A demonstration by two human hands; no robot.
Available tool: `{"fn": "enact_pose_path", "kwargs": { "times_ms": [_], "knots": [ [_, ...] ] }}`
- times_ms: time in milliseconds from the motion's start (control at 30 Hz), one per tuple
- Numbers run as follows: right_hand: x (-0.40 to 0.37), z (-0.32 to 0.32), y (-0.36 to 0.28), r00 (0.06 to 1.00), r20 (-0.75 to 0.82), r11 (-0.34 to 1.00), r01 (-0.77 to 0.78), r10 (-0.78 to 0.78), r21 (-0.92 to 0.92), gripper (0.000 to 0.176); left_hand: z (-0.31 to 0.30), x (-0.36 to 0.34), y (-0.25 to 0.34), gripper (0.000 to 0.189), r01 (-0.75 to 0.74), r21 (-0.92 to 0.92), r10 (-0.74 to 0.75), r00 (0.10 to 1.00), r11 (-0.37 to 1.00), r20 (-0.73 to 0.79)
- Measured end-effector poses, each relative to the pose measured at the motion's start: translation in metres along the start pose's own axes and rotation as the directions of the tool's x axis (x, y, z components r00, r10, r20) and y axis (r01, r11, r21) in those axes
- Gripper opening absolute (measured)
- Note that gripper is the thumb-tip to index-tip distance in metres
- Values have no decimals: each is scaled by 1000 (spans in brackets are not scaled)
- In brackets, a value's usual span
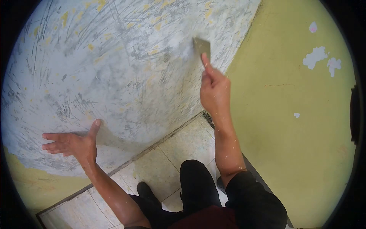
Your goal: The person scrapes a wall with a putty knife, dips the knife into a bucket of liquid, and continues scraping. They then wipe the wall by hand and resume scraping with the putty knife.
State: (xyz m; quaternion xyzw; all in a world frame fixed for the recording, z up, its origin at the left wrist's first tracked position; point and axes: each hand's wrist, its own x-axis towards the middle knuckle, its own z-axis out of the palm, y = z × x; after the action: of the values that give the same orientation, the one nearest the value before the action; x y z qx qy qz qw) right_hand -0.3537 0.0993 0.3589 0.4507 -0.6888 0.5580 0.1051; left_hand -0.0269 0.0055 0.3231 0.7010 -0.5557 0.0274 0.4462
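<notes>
Nearest the lens: your dark red garment [206,219] at the bottom edge, your black sleeve [257,200] beside it. Your right hand [215,89] is closed on a flat-bladed scraper [202,49], index finger stretched along the blade. The handle is hidden in your grip. The blade is up at the pale wall [126,76], near its corner with the green wall [286,141]; blur, so you cannot tell whether the edge touches. Pale flecks show over your right forearm [227,147].

Your left hand [78,147] is wide, fingers and thumb spread, holding nothing, at the lower part of the pale wall. Contact of the palm: cannot tell.

Surface state, as judged: the pale wall looks mostly stripped, grey-white with dark scratches. Coating left on it: scattered yellow flecks [90,47], mostly higher up, and a green-yellow band [38,181] at lower left. The green wall looks largely coated, with a few bare patches [315,57] toward its upper right.

Farther out: tiled floor [150,168] below, a dark joint line where it meets the pale wall, your dark shoe [148,194] on the tiles. Dark object [354,114] at the right edge, unidentified.
</notes>
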Motion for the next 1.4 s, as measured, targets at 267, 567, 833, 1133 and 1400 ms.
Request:
{"fn": "enact_pose_path", "kwargs": {
  "times_ms": [267,567,833,1133,1400],
  "knots": [
    [14,0,0,1000,-12,999,-24,25,44,42,-1,0,3,164,7,-22,-7,1000,1000,-1],
    [61,-27,-30,994,27,993,-108,107,37,42,2,0,-2,164,-5,-17,5,1000,1000,-18],
    [67,-27,-30,999,-44,997,-18,15,-79,39,-1,-1,1,163,-6,-29,5,1000,1000,-26],
    [53,-32,-26,1000,-12,984,-2,-1,-180,40,0,-1,-1,163,-33,-26,32,999,999,-37],
    [71,-29,-27,995,-73,978,55,-71,-200,40,1,-1,-2,163,-27,-31,26,999,999,-31]
  ]
}}
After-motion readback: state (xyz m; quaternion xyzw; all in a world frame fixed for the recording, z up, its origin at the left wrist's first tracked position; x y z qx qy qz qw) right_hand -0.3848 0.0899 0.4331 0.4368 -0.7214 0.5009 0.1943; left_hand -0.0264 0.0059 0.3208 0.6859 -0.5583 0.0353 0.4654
